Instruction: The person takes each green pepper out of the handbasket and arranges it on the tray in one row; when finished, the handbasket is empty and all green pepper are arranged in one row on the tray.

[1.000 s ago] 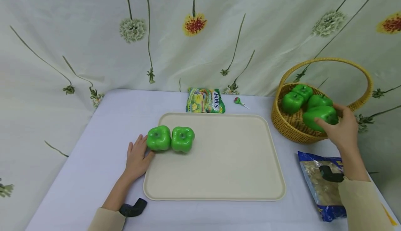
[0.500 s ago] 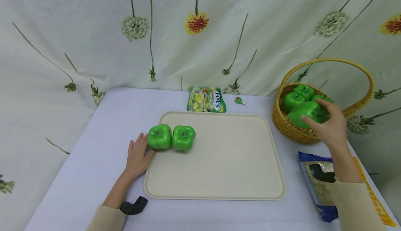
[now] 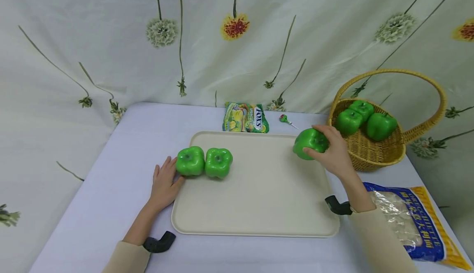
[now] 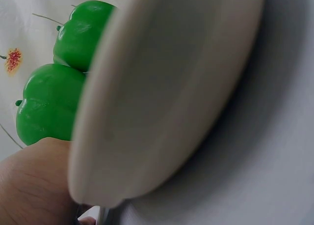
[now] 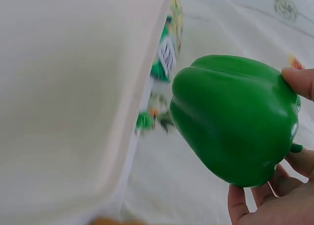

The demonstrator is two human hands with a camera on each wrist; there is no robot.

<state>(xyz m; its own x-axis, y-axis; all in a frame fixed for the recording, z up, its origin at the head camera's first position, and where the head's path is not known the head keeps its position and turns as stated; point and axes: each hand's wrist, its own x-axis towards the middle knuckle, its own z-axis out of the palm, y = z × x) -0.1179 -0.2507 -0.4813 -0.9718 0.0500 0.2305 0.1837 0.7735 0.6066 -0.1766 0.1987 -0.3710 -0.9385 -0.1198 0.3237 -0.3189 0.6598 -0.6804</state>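
Note:
A glossy green bell pepper (image 3: 309, 142) is pinched between the thumb and fingers of my right hand (image 3: 333, 151), over the right far corner of the cream tray (image 3: 266, 194). The right wrist view shows this bell pepper (image 5: 235, 117) tilted, its stem end toward my palm. Two more bell peppers stand side by side at the tray's left edge, a left one (image 3: 190, 160) and a right one (image 3: 218, 163). My left hand (image 3: 165, 185) lies with fingers extended at the tray's left rim, touching the left bell pepper. The tray's rim (image 4: 103, 107) fills much of the left wrist view.
At the right, a wicker basket (image 3: 370, 149) with a tall handle holds three bell peppers (image 3: 381, 126). A blue and orange pasta bag (image 3: 414, 219) lies in front of it. Behind the tray are a green candy bag (image 3: 245, 117) and a lollipop (image 3: 284, 119).
My right hand has lifted a bell pepper out of the basket and carried it left over the tray. The left hand has stayed in place. The pasta bag is now more visible.

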